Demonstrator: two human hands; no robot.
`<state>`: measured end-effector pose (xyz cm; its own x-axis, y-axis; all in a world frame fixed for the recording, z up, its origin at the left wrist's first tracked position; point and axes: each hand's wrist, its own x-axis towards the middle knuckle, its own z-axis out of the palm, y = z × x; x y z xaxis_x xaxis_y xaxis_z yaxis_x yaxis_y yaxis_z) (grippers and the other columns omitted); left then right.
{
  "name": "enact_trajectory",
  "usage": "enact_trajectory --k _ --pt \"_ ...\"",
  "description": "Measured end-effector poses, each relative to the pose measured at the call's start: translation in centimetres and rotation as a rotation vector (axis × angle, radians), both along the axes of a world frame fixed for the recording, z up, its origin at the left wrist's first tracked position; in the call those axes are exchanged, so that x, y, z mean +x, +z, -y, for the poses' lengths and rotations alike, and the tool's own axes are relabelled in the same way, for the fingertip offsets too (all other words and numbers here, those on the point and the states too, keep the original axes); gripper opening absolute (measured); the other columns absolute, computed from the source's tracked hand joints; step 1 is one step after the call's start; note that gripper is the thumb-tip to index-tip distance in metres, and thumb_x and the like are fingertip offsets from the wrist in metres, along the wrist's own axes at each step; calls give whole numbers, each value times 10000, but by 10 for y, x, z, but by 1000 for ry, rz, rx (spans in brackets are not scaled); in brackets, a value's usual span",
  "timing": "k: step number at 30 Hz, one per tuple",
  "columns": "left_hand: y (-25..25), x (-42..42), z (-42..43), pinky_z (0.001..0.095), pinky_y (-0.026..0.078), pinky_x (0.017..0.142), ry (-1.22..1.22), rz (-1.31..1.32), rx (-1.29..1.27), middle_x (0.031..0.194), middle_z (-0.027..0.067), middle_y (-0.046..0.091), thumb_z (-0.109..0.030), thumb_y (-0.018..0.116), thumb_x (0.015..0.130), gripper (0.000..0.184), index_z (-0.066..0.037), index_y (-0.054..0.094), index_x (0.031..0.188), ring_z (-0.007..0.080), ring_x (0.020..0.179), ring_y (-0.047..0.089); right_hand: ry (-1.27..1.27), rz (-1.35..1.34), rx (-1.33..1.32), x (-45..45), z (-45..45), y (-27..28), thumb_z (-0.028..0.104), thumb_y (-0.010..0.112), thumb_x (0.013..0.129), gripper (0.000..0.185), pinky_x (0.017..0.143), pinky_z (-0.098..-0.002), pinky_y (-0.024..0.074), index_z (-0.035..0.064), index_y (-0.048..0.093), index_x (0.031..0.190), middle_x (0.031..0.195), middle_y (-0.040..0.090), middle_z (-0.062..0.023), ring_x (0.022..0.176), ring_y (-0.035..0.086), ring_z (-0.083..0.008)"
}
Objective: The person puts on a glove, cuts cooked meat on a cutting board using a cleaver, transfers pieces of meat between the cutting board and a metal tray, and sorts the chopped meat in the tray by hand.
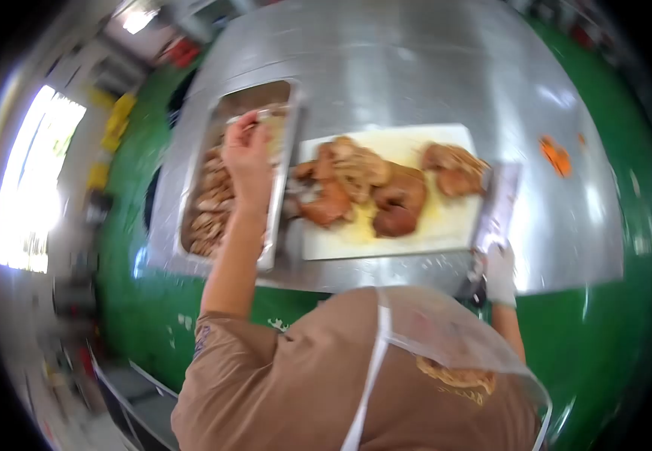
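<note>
My left hand (pixel 248 154) is bare and reaches over a long metal tray (pixel 294 124). Its fingers are curled together; what they hold, if anything, is too blurred to make out. Chopped brown meat pieces (pixel 212 197) fill much of the tray below that hand. My right hand (pixel 499 274) wears a white glove and is closed around the handle of a cleaver (pixel 499 204). The broad blade points away from me, along the right edge of a white cutting board (pixel 435 239). Large chunks of browned cooked meat (pixel 402 197) lie on the board, with another chunk (pixel 452 170) near the blade.
Both the tray and the board rest on a large shiny steel table (pixel 386 68). Small orange scraps (pixel 556 156) lie on its right side. A green floor (pixel 127 203) surrounds the table, and yellow objects (pixel 119 120) stand at the left.
</note>
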<state>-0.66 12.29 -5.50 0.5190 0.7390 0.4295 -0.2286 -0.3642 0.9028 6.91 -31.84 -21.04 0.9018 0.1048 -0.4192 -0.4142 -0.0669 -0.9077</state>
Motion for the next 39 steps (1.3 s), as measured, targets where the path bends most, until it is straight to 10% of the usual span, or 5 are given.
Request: enact_trajectory --k 5,11,20,26,39 --pt "100 -88 3 271 533 718 142 188 1696 1028 122 596 54 743 748 255 -42 670 973 215 855 624 -58 -109 31 2 -2 10 169 463 927 344 334 -352 412 32 392 1235 661 491 -93 432 433 -156" --pt "117 -190 -167 456 389 1025 1073 -976 1016 1357 230 478 -132 693 816 483 -51 549 1270 391 1255 452 0 -61 -74 1 -6 22 177 471 904 238 379 -324 415 18 471 1082 661 510 -79 458 455 -141" --pt "-109 -59 96 419 387 1050 -425 -553 799 1320 153 495 -218 744 763 650 -56 470 1329 333 1225 480 87 -63 -184 7 -13 57 182 537 916 216 376 -292 445 37 456 1054 676 476 -58 436 435 -108" --pt "-162 5 163 459 369 1043 -289 -755 667 1384 357 252 -248 791 669 906 -54 318 1418 494 1216 395 111 -44 -230 3 -16 69 176 515 926 194 395 -291 451 36 439 1037 717 480 -64 457 441 -114" --pt "-178 140 215 436 423 1000 -728 -554 714 1409 313 295 -121 659 756 659 -62 417 1366 445 1179 476 -143 -107 11 -1 -10 37 152 508 908 166 390 -313 473 54 447 1028 679 480 -61 446 437 -118"
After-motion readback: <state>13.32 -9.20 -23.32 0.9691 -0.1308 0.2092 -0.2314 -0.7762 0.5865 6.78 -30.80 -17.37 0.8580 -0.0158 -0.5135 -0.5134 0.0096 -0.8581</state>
